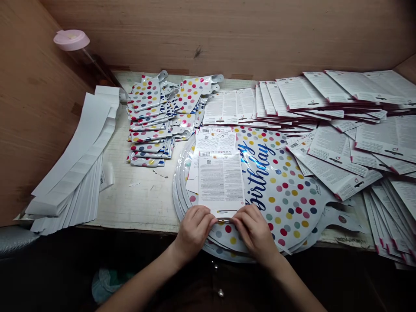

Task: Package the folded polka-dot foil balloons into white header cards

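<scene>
Nearest: a dark garment (201,290), buttons visible between the two forearms. Just ahead of it, the left hand (194,227), thumb and fingertips pinching the left part of a white printed card's (221,180) lower edge. The right hand (255,229) mirrors it, pinching the same edge near its right corner; a narrow flap with a slot lies between the two. Card extends away from both hands, text side up.

Under the hands and card: flat round sheets (292,212), stacked, glossy, dotted, blue "birthday" lettering visible; their tails point out to the right of the right hand. Just beyond the held card, more printed sheets (216,141), partly covered by it.

Well left of the left hand, long white paper strips (81,143), overlapping at the table's (139,190) left end. Ahead and left of that hand, folded dotted packets (146,117) in two rows. Ahead and right of the right hand, a broad spread of loose cards (383,138), overlapping.

Farthest: a pink-lidded bottle (72,40), beyond the strips; behind everything, a wood-grain panel (227,34).
</scene>
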Demonstrator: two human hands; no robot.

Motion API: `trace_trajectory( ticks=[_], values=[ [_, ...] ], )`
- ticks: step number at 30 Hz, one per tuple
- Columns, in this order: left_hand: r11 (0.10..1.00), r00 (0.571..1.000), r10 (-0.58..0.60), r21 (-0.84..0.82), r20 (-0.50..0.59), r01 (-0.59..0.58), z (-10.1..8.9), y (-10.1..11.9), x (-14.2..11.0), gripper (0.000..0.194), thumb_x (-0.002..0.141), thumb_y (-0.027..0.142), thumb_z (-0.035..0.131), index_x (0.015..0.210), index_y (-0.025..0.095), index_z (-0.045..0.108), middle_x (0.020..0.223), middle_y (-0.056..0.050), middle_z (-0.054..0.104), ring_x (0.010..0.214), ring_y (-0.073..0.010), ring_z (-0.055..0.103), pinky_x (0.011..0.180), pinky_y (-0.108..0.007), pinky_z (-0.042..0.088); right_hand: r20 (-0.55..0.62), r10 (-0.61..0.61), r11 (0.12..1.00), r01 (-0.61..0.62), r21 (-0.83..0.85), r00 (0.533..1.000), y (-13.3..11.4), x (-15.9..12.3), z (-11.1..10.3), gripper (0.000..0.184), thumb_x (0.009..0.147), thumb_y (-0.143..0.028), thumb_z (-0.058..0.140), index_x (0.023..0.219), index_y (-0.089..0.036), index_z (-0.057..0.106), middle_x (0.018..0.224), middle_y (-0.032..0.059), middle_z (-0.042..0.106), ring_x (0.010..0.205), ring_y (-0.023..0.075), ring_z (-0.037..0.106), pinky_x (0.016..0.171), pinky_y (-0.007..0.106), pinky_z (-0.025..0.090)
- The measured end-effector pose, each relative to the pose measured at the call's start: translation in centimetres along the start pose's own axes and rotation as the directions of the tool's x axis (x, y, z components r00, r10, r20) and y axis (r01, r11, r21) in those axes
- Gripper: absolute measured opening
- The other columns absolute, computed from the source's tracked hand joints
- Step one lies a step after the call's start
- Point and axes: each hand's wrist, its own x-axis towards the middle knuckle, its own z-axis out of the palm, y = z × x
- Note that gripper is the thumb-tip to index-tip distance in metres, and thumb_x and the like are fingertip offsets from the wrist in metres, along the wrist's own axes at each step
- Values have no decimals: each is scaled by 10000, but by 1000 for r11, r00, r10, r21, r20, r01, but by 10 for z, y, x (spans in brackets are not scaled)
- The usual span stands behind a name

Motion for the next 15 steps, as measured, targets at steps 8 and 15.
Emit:
trace_trajectory(
  ticks=[8,15],
  values=[
    [927,931,-365,81,-18,365,-2,-2,6,432,823,437,699,1138,175,560,1025,-114,598,952,-286,531,813,-456,476,-72,94,972,-107,-208,993,7,0,3,167,894,-361,631,921,-212,561,907,81,546,848,254,493,728,415,435],
    [984,981,-169,-33,98,173,-17,-14,4,119,925,222,571,834,244,644,723,18,641,771,-178,571,824,-388,422,9,-93,996,93,-8,996,9,3,-9,180,943,-93,472,1010,-225,574,906,64,639,827,214,527,714,362,465]
  ],
)
